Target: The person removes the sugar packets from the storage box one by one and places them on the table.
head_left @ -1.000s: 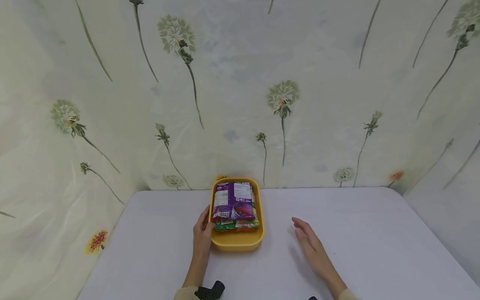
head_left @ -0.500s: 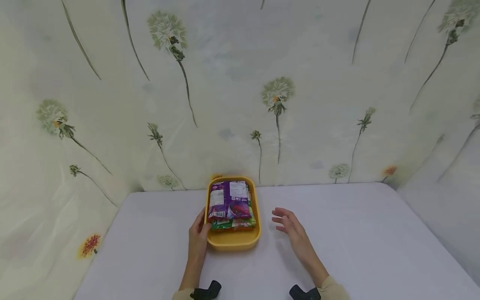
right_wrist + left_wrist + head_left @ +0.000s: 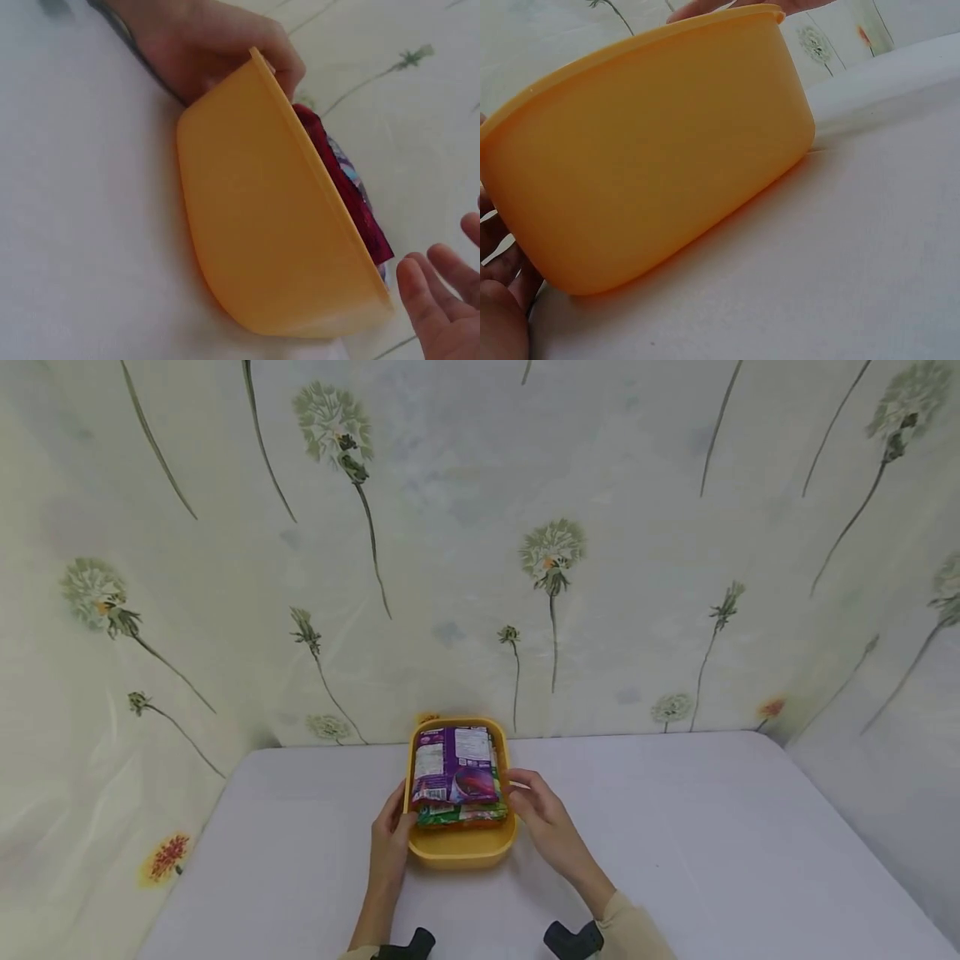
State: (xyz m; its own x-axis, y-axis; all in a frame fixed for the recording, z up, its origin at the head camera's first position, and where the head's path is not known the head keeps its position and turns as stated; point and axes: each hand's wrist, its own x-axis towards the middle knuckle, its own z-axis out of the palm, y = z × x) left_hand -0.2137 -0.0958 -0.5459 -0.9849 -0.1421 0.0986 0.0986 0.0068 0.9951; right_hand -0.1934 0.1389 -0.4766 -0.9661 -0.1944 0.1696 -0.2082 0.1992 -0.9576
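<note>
A yellow plastic bin (image 3: 461, 843) with rounded corners stands on the table. Inside lie flat snack packets: a purple packet (image 3: 457, 766) on top, partly covering a green packet (image 3: 450, 815). My left hand (image 3: 389, 843) grips the bin's left side, its thumb hooked over the rim; the right wrist view shows this left hand (image 3: 225, 49) beyond the bin. Close to the right rim is my right hand (image 3: 551, 827), its fingers loosely extended and holding nothing. In its own wrist view, that right hand (image 3: 446, 300) appears just off the rim.
A white-covered table (image 3: 675, 843) extends to both sides of the bin. Behind it hangs a pale curtain (image 3: 450, 568) printed with dandelions, close to the bin's far end. Dark straps (image 3: 573, 939) sit on both wrists.
My right hand has moved left, from well out over the table to the bin's right rim. My left hand keeps its place on the bin. The head view has shifted slightly.
</note>
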